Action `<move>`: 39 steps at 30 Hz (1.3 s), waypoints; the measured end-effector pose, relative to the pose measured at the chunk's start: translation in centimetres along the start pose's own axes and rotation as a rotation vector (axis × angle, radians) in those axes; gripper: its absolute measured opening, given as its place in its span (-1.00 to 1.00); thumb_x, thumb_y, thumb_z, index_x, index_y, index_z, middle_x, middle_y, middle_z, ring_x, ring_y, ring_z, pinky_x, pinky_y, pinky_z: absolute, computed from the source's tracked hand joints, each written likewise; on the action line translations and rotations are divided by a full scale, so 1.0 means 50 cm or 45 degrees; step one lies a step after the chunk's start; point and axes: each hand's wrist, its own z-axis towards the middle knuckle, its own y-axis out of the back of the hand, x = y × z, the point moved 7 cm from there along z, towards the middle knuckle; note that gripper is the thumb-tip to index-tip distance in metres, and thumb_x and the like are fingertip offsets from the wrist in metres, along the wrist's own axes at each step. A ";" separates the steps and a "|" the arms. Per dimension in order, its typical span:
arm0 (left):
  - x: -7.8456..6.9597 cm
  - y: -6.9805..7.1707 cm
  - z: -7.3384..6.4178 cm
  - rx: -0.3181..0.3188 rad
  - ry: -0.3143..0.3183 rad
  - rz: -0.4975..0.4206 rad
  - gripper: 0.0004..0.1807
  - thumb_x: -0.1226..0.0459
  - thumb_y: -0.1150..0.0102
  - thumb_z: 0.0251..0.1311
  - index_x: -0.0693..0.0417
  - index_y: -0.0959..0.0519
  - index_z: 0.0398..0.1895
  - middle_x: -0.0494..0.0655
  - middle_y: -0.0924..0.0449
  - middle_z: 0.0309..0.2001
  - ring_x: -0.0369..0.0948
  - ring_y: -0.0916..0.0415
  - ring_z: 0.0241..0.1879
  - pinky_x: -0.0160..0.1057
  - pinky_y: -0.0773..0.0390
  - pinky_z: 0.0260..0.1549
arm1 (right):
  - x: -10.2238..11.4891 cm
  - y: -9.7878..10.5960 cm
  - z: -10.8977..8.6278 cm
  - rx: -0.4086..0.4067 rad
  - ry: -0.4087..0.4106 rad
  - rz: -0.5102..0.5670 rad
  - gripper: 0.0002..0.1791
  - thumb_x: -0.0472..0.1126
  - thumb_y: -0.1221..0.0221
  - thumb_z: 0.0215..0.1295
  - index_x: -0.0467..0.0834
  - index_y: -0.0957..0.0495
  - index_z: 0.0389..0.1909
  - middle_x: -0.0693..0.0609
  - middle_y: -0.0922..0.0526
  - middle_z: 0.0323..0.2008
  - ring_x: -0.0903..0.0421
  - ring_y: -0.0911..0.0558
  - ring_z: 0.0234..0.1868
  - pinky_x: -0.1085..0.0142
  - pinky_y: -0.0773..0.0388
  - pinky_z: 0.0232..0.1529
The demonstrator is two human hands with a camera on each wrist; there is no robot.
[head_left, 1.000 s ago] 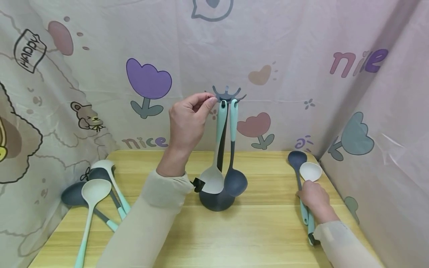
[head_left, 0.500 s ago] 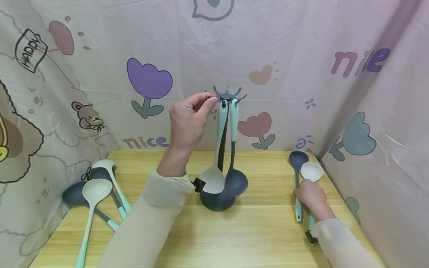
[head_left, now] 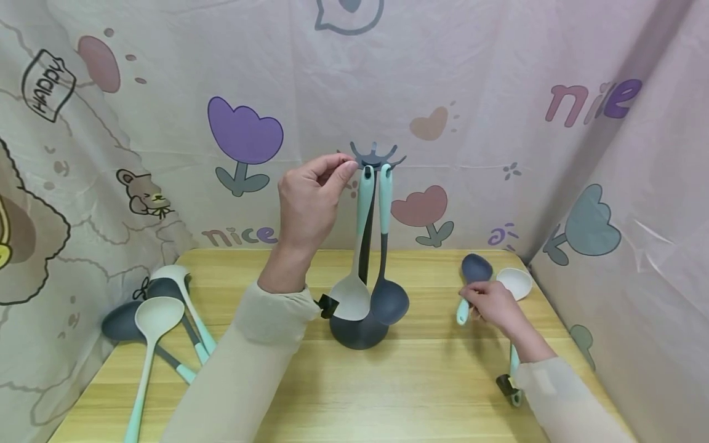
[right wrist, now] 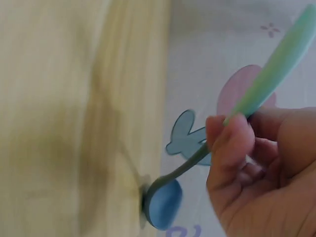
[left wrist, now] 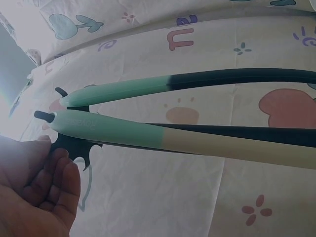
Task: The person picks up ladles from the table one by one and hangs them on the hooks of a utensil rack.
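My left hand (head_left: 310, 200) pinches a prong at the top of the dark utensil rack (head_left: 360, 332), thumb against fingertips. From the rack hang a cream ladle (head_left: 351, 298) and a dark ladle (head_left: 390, 301), both mint-handled, near that hand. In the left wrist view the two hanging handles cross beside the left hand (left wrist: 37, 185). On the right, my right hand (head_left: 493, 304) holds another dark ladle (head_left: 476, 269), thumb and fingers pinching it where mint handle meets dark neck. The right wrist view has this ladle tilted, its bowl (right wrist: 165, 205) low, close to the tabletop.
A white-bowled utensil (head_left: 515, 283) lies at the right edge of the wooden table (head_left: 421, 387), partly under my right forearm. Several cream and dark utensils, including a cream ladle (head_left: 159, 317), lie at the left. Printed cloth (head_left: 476, 74) encloses the table's back and sides.
The right hand has drawn the dark ladle left, away from the white-bowled utensil, and raised its handle. My left hand keeps its place at the rack.
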 end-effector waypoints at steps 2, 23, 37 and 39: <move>0.000 0.000 0.000 0.001 0.002 0.001 -0.79 0.21 -0.41 0.37 0.15 -0.81 -0.07 -0.03 -0.81 -0.25 -0.27 -0.58 -0.37 -0.39 -0.57 -0.38 | 0.017 -0.003 0.000 0.032 0.018 0.176 -0.59 -0.14 -0.08 0.64 -0.38 -0.63 0.20 -0.01 -0.72 -0.38 0.15 -0.65 -0.43 0.31 -0.64 -0.46; -0.001 -0.001 -0.001 0.003 0.041 0.017 -0.76 0.19 -0.40 0.37 0.14 -0.81 -0.03 -0.03 -0.82 -0.20 -0.28 -0.61 -0.33 -0.40 -0.58 -0.37 | 0.242 0.044 -0.051 -0.537 0.522 0.050 -0.81 -0.07 -0.39 0.42 -0.10 -0.78 -0.11 0.03 -0.71 -0.42 0.24 -0.55 -0.67 0.35 -0.48 -0.65; 0.002 0.000 -0.005 -0.002 0.046 0.011 -0.76 0.21 -0.40 0.38 0.15 -0.80 -0.02 -0.01 -0.81 -0.22 -0.28 -0.61 -0.33 -0.39 -0.59 -0.35 | 0.405 0.063 -0.075 -0.565 0.684 0.254 -0.73 -0.07 -0.38 0.43 -0.15 -0.80 0.00 -0.05 -0.68 -0.49 0.22 -0.53 -0.72 0.40 -0.50 -0.64; 0.002 -0.001 -0.005 -0.002 0.045 0.010 -0.76 0.20 -0.40 0.38 0.15 -0.80 -0.02 -0.01 -0.81 -0.22 -0.28 -0.63 -0.33 -0.39 -0.61 -0.33 | 0.419 0.066 -0.078 -0.581 0.721 0.204 -0.74 -0.09 -0.39 0.43 -0.16 -0.81 -0.01 -0.07 -0.71 -0.49 0.23 -0.54 -0.71 0.43 -0.50 -0.63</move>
